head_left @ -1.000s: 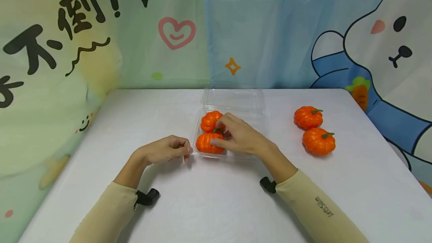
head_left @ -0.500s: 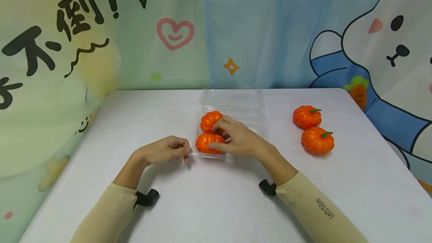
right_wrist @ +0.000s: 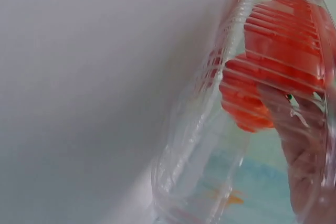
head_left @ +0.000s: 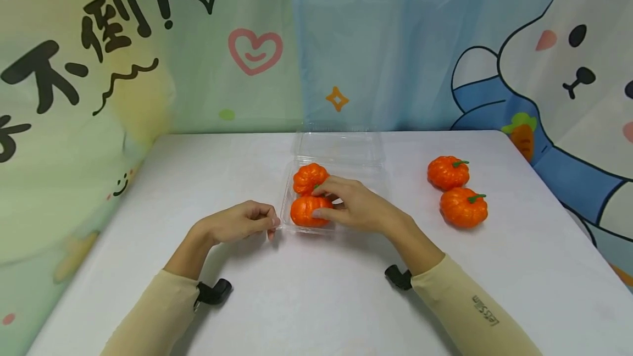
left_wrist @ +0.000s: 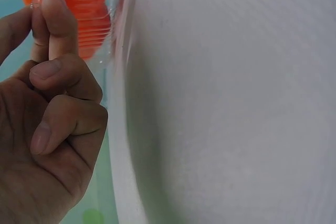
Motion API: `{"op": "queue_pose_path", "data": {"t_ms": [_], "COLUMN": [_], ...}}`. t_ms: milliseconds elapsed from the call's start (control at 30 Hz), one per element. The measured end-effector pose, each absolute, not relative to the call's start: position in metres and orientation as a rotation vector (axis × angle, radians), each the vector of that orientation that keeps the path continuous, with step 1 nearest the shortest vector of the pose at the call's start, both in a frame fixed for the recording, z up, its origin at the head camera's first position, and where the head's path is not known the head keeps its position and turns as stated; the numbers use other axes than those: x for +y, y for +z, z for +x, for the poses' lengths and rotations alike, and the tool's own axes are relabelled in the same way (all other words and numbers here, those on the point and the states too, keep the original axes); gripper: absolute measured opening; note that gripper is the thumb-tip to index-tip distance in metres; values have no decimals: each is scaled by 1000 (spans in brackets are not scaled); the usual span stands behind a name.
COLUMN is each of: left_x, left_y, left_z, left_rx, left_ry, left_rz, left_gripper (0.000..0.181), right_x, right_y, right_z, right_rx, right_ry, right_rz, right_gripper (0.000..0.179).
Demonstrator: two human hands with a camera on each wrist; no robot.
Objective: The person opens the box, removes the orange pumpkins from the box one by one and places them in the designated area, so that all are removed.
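A clear plastic clamshell box lies with its lid folded back on the white table. Two small orange toy pumpkins sit in its left half, a far pumpkin and a near pumpkin. My right hand reaches over the box and holds the near pumpkin between thumb and fingers, covering its stem. At the box's front left corner, my left hand pinches the rim; the left wrist view has its thumb and finger together on the clear edge. Through the ribbed wall, the right wrist view shows the orange pumpkins.
Two more orange pumpkins with green stems, a rear one and a front one, stand close together on the table's right side. A printed cloth backdrop hangs behind the table's far edge.
The near pumpkin has shifted slightly to the right in the box, together with my right hand. My left hand stays at the box corner.
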State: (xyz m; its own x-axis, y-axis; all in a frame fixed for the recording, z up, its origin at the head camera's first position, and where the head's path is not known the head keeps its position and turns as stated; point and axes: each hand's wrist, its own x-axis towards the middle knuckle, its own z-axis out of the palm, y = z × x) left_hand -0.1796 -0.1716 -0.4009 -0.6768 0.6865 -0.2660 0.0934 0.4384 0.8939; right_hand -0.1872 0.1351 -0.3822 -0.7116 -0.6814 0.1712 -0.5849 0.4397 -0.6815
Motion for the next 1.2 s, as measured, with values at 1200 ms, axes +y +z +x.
{"op": "queue_pose_path", "data": {"t_ms": [1200], "left_x": [-173], "left_y": [-402], "left_z": [-180], "left_rx": [2066], "left_ry": [1241], "left_rz": [620], "left_gripper": [23], "right_x": [217], "right_y": [-363], "right_z": [-167], "right_rx": [2822], "right_ry": [-1151], "right_rz": [-1371], "right_gripper": [48]}}
